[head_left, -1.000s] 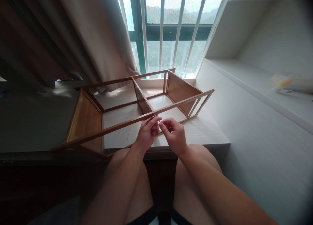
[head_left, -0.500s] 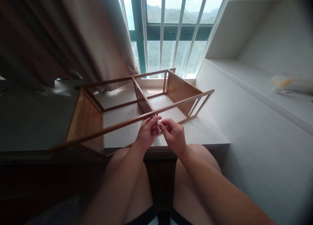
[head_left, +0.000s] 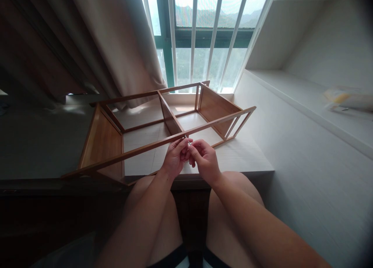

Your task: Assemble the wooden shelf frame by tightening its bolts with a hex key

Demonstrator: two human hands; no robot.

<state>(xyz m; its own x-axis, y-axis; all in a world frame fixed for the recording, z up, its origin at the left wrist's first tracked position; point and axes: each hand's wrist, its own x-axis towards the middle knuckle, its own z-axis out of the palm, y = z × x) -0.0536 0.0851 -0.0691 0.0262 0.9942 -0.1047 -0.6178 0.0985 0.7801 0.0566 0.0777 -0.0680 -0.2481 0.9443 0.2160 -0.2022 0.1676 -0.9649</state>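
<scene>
A brown wooden shelf rack (head_left: 145, 147) lies on its side, its front rail running across above my hands. Its middle panel (head_left: 169, 118) meets that rail just where my fingers are. A thin, light metal rod (head_left: 189, 143) points up to the rail's underside at this joint; its exact kind is too small to make out. My left hand (head_left: 174, 158) is closed, pinching around the rod's upper part close to the rail. Thumb and fingers of my right hand (head_left: 206, 158) are closed on the rod's lower end, partly hiding it.
The rack rests on a pale ledge (head_left: 247, 157), with my knees against its front edge. A barred window (head_left: 201, 58) is behind it, a curtain (head_left: 116, 46) at left. On the right wall's shelf (head_left: 303, 93) lies a blurred white-and-yellow packet (head_left: 346, 98).
My right hand's fingers have shifted slightly around the rod's lower end, with the fingers lower down now more visible. My left hand and the rack stay almost in place.
</scene>
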